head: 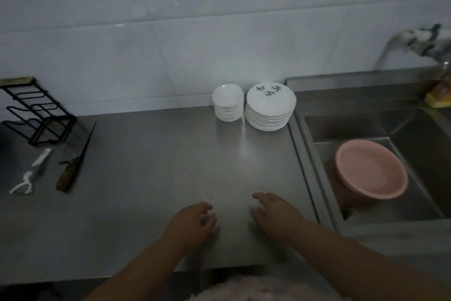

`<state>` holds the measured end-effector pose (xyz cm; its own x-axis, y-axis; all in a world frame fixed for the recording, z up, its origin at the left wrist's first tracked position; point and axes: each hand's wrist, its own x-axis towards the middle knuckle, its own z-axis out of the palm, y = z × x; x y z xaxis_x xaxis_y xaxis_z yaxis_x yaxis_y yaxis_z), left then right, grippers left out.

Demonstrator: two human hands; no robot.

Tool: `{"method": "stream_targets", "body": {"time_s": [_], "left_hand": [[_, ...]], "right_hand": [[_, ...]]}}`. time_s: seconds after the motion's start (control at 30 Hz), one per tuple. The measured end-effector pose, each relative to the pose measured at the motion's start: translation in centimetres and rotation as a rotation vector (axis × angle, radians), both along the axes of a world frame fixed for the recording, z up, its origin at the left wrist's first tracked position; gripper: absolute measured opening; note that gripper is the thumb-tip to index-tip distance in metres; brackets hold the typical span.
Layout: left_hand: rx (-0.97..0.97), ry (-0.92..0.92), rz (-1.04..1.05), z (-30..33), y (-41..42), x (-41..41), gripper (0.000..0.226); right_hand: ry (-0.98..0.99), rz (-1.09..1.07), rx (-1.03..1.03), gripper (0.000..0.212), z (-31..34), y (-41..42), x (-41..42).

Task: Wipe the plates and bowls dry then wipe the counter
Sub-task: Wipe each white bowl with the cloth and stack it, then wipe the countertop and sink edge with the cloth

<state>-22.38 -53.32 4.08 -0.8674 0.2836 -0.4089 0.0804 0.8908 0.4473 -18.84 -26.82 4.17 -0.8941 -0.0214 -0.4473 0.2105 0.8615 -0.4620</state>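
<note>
A stack of small white bowls (228,103) and a taller stack of white plates (269,106) stand side by side at the back of the steel counter (151,154), against the wall. My left hand (192,224) and my right hand (275,213) hover low over the counter's front, well short of the stacks. Both hold nothing, and their fingers are loosely curled. A patterned cloth (424,39) hangs over the tap at the far right.
A sink (366,127) lies to the right with a pink plastic basin (371,171) in it. A black wire rack (36,115), a large knife (73,166) and a white peeler (31,173) sit on the left. A yellow sponge (438,99) lies on the sink's rim.
</note>
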Motion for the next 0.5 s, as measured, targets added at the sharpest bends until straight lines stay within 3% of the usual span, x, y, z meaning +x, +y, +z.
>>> {"method": "stream_targets", "body": {"time_s": [0.17,0.5], "left_hand": [[0.028,0.009,-0.074,0.5,5.5,2.3,0.044],[0.037,0.006,-0.327,1.8,15.7,2.8,0.048]], "right_hand": [[0.013,0.012,0.052,0.058,0.0,4.7,4.6],[0.023,-0.221,0.090,0.056,0.1,12.4,10.9]]}}
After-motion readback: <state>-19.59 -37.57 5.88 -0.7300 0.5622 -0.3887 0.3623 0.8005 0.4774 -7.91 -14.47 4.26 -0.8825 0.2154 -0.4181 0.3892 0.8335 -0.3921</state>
